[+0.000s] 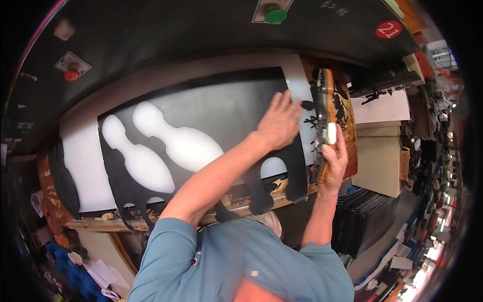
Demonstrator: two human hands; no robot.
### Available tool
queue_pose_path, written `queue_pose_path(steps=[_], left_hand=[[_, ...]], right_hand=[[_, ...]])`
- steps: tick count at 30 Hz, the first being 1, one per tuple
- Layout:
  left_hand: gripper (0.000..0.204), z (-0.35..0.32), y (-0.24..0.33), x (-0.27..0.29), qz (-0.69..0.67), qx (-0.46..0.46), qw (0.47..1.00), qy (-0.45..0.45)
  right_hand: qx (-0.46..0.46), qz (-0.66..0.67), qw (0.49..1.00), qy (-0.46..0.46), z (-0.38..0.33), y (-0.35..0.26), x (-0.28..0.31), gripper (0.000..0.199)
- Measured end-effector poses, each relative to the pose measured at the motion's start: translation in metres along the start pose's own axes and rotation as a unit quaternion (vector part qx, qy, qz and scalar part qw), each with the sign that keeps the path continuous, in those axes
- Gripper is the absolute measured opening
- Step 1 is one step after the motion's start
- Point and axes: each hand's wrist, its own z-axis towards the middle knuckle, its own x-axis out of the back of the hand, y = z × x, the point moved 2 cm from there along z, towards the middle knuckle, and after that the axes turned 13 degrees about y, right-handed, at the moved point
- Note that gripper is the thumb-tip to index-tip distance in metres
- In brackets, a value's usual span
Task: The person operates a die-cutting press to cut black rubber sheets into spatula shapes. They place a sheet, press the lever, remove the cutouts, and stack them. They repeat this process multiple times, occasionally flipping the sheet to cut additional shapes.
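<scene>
Black sheet (236, 108): left hand (279, 123) reaches across from lower left, palm down near right edge; right hand (334, 161) raised outside that edge.
Cutouts (146, 166): uncut span between them and left hand; sheet's right edge runs between both hands.
Die (323, 100): right of sheet, seen edge-on, clasped in right hand.
Left fingers: extended, released; sheet contact unclear.

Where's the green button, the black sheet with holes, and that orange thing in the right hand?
Green button (276, 16): head view, middle of its round cap.
Black sheet (229, 108): head view, on its plain upper part.
Orange thing (323, 113): head view, near the middle of its length.
</scene>
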Motion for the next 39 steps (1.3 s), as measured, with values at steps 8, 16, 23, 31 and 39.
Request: queue_pose_path(steps=[8,16,23,31,39], left_hand=[[0.043,-0.073,-0.042,0.099,-0.122,0.021,0.99,0.063],[0.041,-0.176,-0.158,0.177,-0.076,0.328,0.907,0.252],[0.045,-0.156,-0.147,0.166,-0.046,0.301,0.913,0.27],[0.047,-0.155,-0.151,0.157,-0.024,0.267,0.92,0.287],[0.041,-0.155,-0.156,0.161,-0.079,0.286,0.905,0.303]], right_hand=[[0.063,-0.103,0.988,-0.097,-0.015,-0.012,0.002,0.091],[0.353,-0.324,0.801,-0.358,-0.006,0.026,-0.072,0.09],[0.483,-0.327,0.675,-0.453,0.017,0.033,-0.137,0.094],[0.46,-0.328,0.771,-0.294,0.008,0.061,-0.096,0.11],[0.455,-0.302,0.779,-0.308,0.015,0.057,-0.098,0.107]])
